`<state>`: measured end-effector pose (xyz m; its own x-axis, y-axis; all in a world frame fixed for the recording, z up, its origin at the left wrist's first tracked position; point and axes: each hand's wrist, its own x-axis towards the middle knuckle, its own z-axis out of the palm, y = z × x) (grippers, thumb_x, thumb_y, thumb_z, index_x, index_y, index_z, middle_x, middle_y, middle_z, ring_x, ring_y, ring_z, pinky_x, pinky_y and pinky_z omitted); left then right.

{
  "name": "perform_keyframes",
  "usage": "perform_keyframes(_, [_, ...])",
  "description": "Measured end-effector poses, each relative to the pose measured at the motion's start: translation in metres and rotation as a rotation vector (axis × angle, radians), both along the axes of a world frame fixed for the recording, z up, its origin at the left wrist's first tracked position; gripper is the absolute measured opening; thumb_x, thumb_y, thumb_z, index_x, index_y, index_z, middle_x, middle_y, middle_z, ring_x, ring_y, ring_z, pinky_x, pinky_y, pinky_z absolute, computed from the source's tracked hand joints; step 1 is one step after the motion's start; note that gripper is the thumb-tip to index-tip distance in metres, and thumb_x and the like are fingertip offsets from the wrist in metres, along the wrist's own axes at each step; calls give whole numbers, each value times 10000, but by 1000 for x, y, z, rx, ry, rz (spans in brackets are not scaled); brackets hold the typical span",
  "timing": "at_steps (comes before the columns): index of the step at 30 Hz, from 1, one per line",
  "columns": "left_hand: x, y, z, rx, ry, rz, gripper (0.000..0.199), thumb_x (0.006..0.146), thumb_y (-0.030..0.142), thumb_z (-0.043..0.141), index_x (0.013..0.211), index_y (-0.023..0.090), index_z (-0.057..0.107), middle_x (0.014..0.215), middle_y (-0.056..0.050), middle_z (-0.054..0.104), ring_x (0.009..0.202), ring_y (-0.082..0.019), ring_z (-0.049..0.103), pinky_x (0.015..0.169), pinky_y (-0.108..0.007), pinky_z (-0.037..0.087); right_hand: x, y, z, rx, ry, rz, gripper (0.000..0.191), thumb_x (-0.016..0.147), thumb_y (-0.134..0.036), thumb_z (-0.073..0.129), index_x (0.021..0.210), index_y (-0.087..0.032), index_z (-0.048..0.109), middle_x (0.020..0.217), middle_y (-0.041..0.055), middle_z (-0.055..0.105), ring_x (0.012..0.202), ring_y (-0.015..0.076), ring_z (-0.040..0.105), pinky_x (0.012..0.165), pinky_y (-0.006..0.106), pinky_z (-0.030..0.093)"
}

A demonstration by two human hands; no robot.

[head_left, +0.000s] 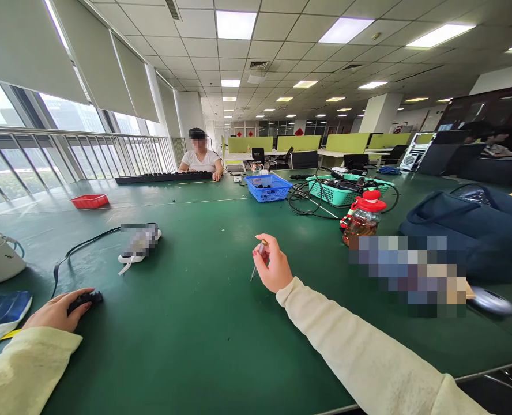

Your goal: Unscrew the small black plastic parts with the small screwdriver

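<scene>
Right hand (275, 268) raised over table (195, 334), pinching a small tool (258, 256) in its fingertips.
Left hand (59, 311) closed on black plug (87, 298) at table's left; cable (83, 245) behind, jug (362, 216) right.

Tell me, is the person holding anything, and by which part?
The right hand pinches a small screwdriver by its handle end, tip down. The left hand rests on a black plug on the table, covering its near end.
</scene>
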<state>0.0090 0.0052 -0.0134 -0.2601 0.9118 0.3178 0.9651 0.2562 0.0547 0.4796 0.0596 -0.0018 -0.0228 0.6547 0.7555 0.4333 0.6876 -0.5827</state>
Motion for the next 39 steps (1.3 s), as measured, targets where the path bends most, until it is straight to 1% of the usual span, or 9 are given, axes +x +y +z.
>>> perform_keyframes(5, [-15,9,4,234,148,-1,429,891,428,370,1030,174,687,826,-52,721,708,-193,654,579,-250,495,0,-1,1,3,-6,-3,287,857,-213,470,1142,-218,436,748,-1,630,523,112,559,555,243,492])
perform_keyframes(8, [4,3,25,561,234,-218,350,805,527,535,961,259,697,595,106,613,513,-51,550,516,-144,435,0,-1,1,-5,-9,-3,285,860,-216,469,1143,-215,436,750,2,632,526,112,563,554,240,494])
perform_keyframes(10, [44,-14,40,744,203,-413,283,846,393,551,1082,277,655,801,90,672,703,-73,629,693,-225,518,1,0,0,-10,-7,-6,281,863,-220,471,1142,-214,438,752,5,632,532,114,567,555,241,496])
perform_keyframes(13, [130,-53,56,677,10,-892,374,848,159,537,1196,284,591,1083,13,683,960,-156,644,906,-338,527,1,1,0,-13,-4,-4,283,864,-222,471,1145,-217,439,756,7,634,544,119,577,559,244,502])
perform_keyframes(18, [245,-76,60,507,25,-1330,288,870,175,509,1141,204,603,1036,-55,720,1023,-219,623,1014,-432,460,3,3,-1,-19,10,1,293,863,-220,472,1153,-220,435,760,6,637,548,117,584,572,246,508])
perform_keyframes(21, [280,-43,52,291,-27,-1255,259,865,217,496,1098,194,608,1014,-76,714,896,-220,638,904,-423,507,4,3,-2,-14,15,-30,294,858,-221,482,1149,-217,437,759,6,636,531,113,574,559,243,500])
perform_keyframes(26, [313,19,27,-128,-251,-825,266,792,220,576,1041,192,665,971,-75,717,910,-251,649,867,-403,526,5,5,-1,6,77,-99,297,865,-238,497,1152,-207,430,718,-11,605,461,94,511,496,230,467])
perform_keyframes(32, [320,37,5,-179,-367,-824,341,773,195,622,1111,199,668,1112,-80,668,1042,-245,612,979,-388,474,5,4,8,58,247,-75,312,879,-239,502,1167,-199,388,731,-11,581,484,88,512,468,214,458])
perform_keyframes(39, [314,41,-1,-188,-442,-753,500,733,224,682,1226,209,601,1079,-73,688,1046,-253,616,968,-405,481,5,4,12,64,322,-41,304,865,-264,539,1108,-224,359,729,-28,572,504,90,516,491,227,474])
